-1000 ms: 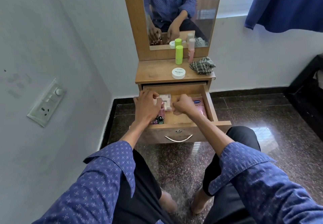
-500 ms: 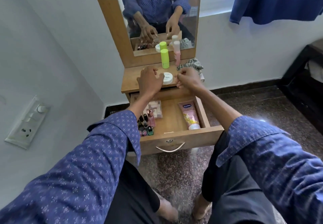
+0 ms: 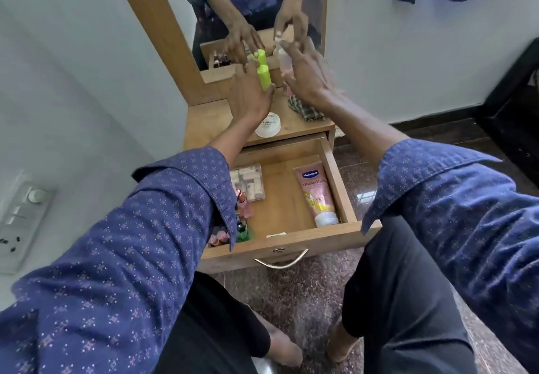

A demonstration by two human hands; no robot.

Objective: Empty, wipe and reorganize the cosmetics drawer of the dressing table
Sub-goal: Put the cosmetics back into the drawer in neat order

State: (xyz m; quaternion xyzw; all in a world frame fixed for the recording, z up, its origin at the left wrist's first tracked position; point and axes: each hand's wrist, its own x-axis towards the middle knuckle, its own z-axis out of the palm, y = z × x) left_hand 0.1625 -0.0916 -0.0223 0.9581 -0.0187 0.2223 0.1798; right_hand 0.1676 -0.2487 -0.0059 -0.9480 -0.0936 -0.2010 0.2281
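The wooden drawer [image 3: 335, 175] of the dressing table stands pulled out. In it lie a clear box of small items [image 3: 248, 181], a pink Vaseline tube [image 3: 316, 195], several nail polish bottles [image 3: 237, 228] at the front left and a small white stick [image 3: 275, 235]. On the tabletop [image 3: 204, 123] stand a lime green bottle [image 3: 264, 77], a pale pink bottle [image 3: 283, 61] and a white round jar [image 3: 268, 124]. My left hand [image 3: 248, 93] reaches the green bottle, thumb at its base, fingers apart. My right hand [image 3: 306, 79], blurred and spread, is beside the pink bottle.
A checked cloth [image 3: 306, 109] lies on the tabletop's right side. The mirror [image 3: 262, 9] behind reflects both hands. A switch panel [image 3: 23, 216] is on the left wall. Dark furniture [image 3: 519, 96] stands at the right. My knees flank the drawer front.
Both hands rose from the drawer to the tabletop and then further back to the bottles by the mirror. The camera moved closer and tilted down.
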